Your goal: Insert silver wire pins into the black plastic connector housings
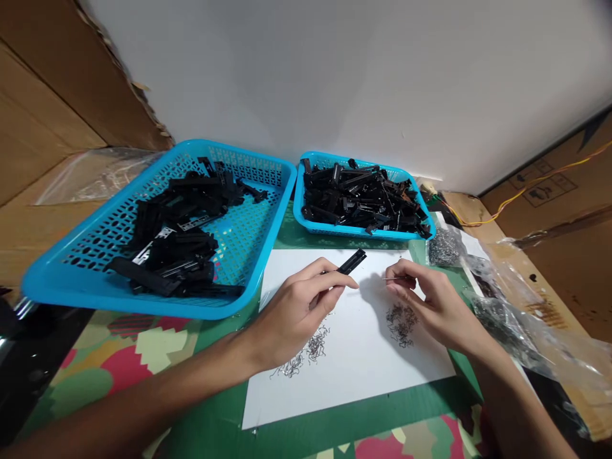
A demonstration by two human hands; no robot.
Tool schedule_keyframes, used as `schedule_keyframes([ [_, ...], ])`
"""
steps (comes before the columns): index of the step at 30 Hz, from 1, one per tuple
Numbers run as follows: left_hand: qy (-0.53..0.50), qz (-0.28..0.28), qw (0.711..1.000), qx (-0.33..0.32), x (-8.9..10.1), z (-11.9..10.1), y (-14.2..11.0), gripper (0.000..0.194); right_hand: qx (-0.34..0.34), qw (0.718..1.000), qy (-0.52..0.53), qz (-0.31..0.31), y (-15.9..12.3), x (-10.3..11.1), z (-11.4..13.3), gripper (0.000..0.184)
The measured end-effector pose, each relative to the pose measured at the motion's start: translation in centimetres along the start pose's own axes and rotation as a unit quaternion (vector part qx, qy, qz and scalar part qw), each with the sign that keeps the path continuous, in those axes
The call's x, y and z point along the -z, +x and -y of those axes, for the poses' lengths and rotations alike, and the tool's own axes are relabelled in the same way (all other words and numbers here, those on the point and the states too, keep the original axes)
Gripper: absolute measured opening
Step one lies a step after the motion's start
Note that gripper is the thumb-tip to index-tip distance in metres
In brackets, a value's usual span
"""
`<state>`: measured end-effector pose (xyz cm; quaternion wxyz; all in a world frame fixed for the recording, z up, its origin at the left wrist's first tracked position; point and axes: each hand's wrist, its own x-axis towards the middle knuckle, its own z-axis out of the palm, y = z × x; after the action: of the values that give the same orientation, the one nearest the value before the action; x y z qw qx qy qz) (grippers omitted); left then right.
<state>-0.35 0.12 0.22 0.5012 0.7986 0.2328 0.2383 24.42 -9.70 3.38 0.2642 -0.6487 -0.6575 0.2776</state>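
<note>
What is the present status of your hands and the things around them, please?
Left hand holding black part. Right hand pinching thin wire. Small wire piles on paper, close by both hands.

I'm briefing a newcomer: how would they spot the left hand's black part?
Find the white sheet in front of the blue baskets. Over it, the left hand grips the black part. Other black pieces lie in the baskets; this one is held.

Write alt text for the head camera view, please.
A person's left hand holds a slim black part and their right hand pinches a thin piece above white paper bearing two piles of small bent wires. Behind, two blue baskets hold black parts.
</note>
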Motion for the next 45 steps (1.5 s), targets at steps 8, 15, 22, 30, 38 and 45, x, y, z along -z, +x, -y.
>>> schedule_keyframes([
  [8,-0.013,-0.009,1.000,0.000,-0.1,0.0,0.0,0.027,0.025,0.994,-0.103,-0.014,1.1,-1.2,-0.9,0.009],
  [15,-0.014,-0.010,1.000,0.009,0.0,0.1,0.0,0.027,0.056,0.990,-0.115,-0.056,0.5,-1.1,-0.8,0.009],
  [22,-0.018,-0.015,1.000,0.013,0.0,-0.3,0.1,0.025,0.037,0.991,-0.121,-0.038,0.0,-0.2,-2.2,0.012],
  [30,-0.016,-0.010,0.999,0.028,0.1,-0.3,0.0,0.025,-0.047,0.991,-0.110,0.053,-1.3,1.9,-2.1,0.022],
  [38,-0.012,-0.008,0.999,0.032,0.2,0.0,-0.1,0.026,-0.059,0.991,-0.102,0.058,-1.0,2.5,-1.6,0.027],
  [45,-0.023,0.001,0.999,0.036,0.2,-0.3,0.0,0.025,-0.054,0.997,-0.034,0.033,-0.8,2.3,-1.1,0.029],
])
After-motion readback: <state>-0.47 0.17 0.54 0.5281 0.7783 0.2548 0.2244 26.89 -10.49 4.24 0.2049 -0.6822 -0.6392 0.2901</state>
